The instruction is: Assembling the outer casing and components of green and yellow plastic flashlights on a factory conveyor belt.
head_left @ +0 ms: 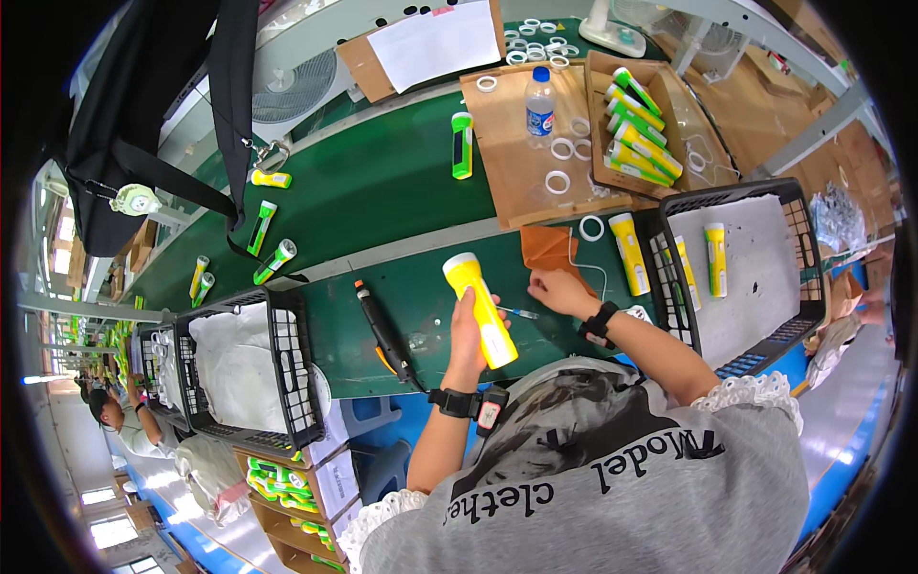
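A yellow flashlight point(483, 316) with a white lens rim stands tilted in my left hand point(466, 340), whose fingers wrap around its barrel. My right hand point(564, 293) rests over the green bench at the lower edge of an orange cloth point(555, 249). Its fingers are curled together, and what they hold, if anything, is hidden. Between my hands lies a small screwdriver point(519, 313) with a thin shaft. A black electric screwdriver point(384, 335) lies left of my left hand. Just right of the cloth are a white ring point(591, 228) and another yellow flashlight point(628, 253).
A black crate point(808, 258) holding yellow flashlights stands at right; another lined crate point(296, 373) is at left. Beyond are a carton point(598, 72) of flashlights, a water bottle point(540, 103) and white rings. Green flashlights point(462, 145) lie on the belt. A black bag point(124, 143) hangs upper left.
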Motion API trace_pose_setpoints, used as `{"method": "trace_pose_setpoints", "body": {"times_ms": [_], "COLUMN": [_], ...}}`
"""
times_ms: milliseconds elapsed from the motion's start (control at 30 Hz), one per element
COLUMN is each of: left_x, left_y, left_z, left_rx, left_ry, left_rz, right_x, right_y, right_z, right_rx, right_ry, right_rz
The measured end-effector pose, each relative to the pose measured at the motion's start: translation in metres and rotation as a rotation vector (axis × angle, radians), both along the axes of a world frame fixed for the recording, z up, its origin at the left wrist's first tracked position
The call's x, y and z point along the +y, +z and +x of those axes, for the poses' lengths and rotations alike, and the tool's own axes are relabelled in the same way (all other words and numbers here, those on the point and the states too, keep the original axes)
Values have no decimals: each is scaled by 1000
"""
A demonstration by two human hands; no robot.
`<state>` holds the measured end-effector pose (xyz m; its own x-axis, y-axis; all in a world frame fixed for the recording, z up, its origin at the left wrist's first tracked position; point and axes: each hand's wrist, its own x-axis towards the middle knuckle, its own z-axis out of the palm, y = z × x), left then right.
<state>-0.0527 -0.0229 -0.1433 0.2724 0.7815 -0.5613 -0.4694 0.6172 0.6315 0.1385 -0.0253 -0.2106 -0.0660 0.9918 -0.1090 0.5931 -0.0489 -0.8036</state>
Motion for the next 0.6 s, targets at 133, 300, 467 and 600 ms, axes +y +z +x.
{"method": "trace_pose_setpoints", "body": {"times_ms": [133,300,467,600], "left_x": [-3,-3,-4,-1], "left_y": [1,-5,-8,-16], "left_z": [-5,-11,-7,-4], "left_rx": [7,-17,-47,-99], "left_ry": [13,-27,22,-65], "left_rz": [-40,-44,-105,-62], "right_x": [-7,-4,0,9], "right_y": [-17,-36,-30,-31], "right_z": [-22,-16,68,85], "right_rx": [-360,-213,-396,-522], "right_ry": [374,93,-366,-200], "right_rz": [-64,79,225,231]}}
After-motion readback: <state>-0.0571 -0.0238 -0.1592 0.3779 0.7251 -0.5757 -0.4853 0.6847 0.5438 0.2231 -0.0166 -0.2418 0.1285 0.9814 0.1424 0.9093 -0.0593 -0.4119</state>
